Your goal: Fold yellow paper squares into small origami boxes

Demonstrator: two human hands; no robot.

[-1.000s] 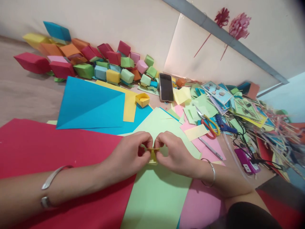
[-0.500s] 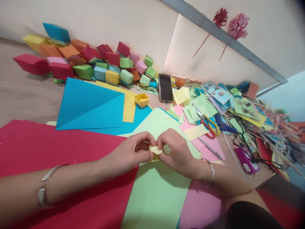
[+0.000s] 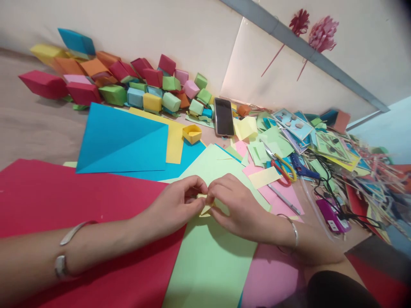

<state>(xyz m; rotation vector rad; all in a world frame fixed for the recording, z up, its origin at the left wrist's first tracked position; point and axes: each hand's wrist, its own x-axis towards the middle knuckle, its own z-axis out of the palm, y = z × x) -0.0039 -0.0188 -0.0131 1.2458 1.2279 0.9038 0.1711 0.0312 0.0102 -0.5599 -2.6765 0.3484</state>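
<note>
Between my two hands is a small folded piece of pale yellow paper (image 3: 205, 209), partly hidden by the fingers. My left hand (image 3: 183, 200) is closed, pinching its left side. From the right, my right hand (image 3: 236, 205) pinches the same paper, its fingertips close to those of the left. Below the hands lies a light green sheet (image 3: 212, 261), with a big red sheet (image 3: 96, 205) on its left. A small yellow folded paper box (image 3: 192, 134) stands farther back, beyond the hands.
Several coloured folded paper boxes (image 3: 114, 95) line the wall. A phone (image 3: 224, 117) leans there. To the right lie scissors (image 3: 282, 167), a craft knife (image 3: 284, 199), a blue glue gun (image 3: 303, 166), a purple power strip (image 3: 331, 216) and paper scraps. Blue sheets (image 3: 122, 141) lie back left.
My right fingers have moved slightly left over the yellow paper, closer to my left fingers. The paper has turned, and less of its top face shows.
</note>
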